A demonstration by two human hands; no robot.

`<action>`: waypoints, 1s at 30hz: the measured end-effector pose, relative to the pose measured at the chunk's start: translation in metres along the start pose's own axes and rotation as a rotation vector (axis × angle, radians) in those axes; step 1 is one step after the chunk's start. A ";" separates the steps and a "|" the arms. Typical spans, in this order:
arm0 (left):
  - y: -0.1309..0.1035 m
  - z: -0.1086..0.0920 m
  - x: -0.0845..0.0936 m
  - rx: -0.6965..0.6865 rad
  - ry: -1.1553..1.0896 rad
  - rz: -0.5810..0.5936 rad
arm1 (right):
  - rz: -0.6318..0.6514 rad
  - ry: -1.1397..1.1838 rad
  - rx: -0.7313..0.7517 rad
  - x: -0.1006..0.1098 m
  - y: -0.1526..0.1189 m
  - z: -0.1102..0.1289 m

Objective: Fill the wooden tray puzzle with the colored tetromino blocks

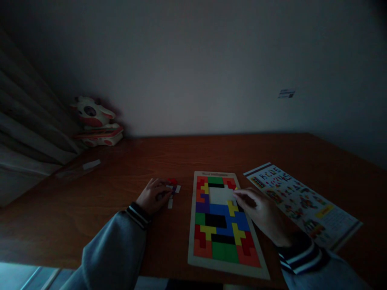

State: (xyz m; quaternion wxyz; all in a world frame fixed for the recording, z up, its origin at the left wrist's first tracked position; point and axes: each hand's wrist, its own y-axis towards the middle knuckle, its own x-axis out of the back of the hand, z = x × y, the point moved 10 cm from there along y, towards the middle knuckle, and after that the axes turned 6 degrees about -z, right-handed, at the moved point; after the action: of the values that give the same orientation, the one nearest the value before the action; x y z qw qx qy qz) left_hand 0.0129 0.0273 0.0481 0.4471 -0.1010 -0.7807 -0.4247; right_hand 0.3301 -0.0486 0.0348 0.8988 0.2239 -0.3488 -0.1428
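Observation:
A wooden block puzzle board [191, 241] lies on the table, mostly filled with coloured pieces. Toward its top is a bare pale gap [218, 196]. My right hand [261, 211] reaches over the board's right edge, thumb and forefinger pinched at the gap's side. A bit of yellow puzzle piece [236, 188] shows at those fingertips. Left of the board, my left hand [155, 196] rests on the table, its fingers curled and closed at a few loose puzzle pieces. One is red [172, 181], another white-looking [178, 189]; the fingers partly hide the rest.
A printed sheet with colourful block figures [305, 205] lies on the right, partly behind my right forearm. At the back left stands a cow-shaped toy [96, 121] beside a curtain [27, 112]. A pale strip [91, 164] lies on the wooden table [145, 155]. The wall bears a small label [286, 93].

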 end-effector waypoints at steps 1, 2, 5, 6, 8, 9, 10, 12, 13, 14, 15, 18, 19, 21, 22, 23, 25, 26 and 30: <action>0.000 0.001 0.000 0.003 0.004 0.002 | 0.015 -0.011 0.023 -0.001 -0.001 0.003; -0.001 0.001 -0.001 0.005 0.007 0.004 | 0.031 -0.022 0.041 -0.002 -0.002 0.005; -0.001 0.001 -0.001 0.004 0.000 0.010 | 0.077 -0.041 0.100 -0.003 -0.005 0.012; -0.001 0.001 -0.001 0.004 -0.005 0.010 | 0.097 -0.044 0.123 -0.004 -0.006 0.016; -0.002 0.003 -0.001 0.012 -0.014 0.002 | 0.125 -0.058 0.173 -0.005 -0.007 0.023; -0.002 0.003 -0.001 0.017 -0.017 -0.001 | 0.132 -0.079 0.197 -0.006 -0.007 0.026; -0.002 0.004 -0.001 0.022 -0.020 -0.002 | 0.133 -0.109 0.216 -0.005 -0.007 0.028; -0.003 0.004 -0.002 0.025 -0.023 0.007 | 0.113 -0.174 0.251 -0.003 -0.007 0.032; -0.003 0.005 -0.002 0.026 -0.023 0.013 | 0.101 -0.203 0.269 -0.002 -0.007 0.033; -0.003 0.005 -0.002 0.028 -0.022 0.017 | 0.095 -0.222 0.288 -0.001 -0.007 0.034; -0.003 0.005 -0.002 0.031 -0.020 0.017 | 0.097 -0.230 0.304 -0.001 -0.008 0.034; -0.003 0.005 -0.002 0.030 -0.018 0.015 | 0.140 -0.209 0.322 -0.005 -0.012 0.030; -0.003 0.004 -0.002 0.027 -0.018 0.013 | 0.151 -0.195 0.316 -0.006 -0.012 0.028; -0.003 0.004 -0.002 0.022 -0.016 0.010 | 0.162 -0.172 0.303 -0.007 -0.014 0.024; -0.003 0.004 -0.002 0.023 -0.014 0.006 | 0.164 -0.166 0.300 -0.007 -0.014 0.022; -0.003 0.004 -0.001 0.025 -0.013 0.004 | 0.164 -0.163 0.299 -0.007 -0.014 0.021; -0.003 0.005 -0.002 0.027 -0.011 0.009 | 0.167 -0.173 0.302 -0.007 -0.014 0.021; -0.003 0.005 -0.002 0.027 -0.010 0.013 | 0.169 -0.184 0.307 -0.007 -0.014 0.021; -0.003 0.005 -0.003 0.029 -0.018 0.023 | 0.170 -0.221 0.345 -0.005 -0.014 0.027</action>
State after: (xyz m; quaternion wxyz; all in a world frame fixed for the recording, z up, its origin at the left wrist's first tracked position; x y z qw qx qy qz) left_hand 0.0098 0.0295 0.0430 0.4464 -0.1071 -0.7896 -0.4071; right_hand 0.3063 -0.0661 0.0426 0.8124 0.3271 -0.4819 -0.0282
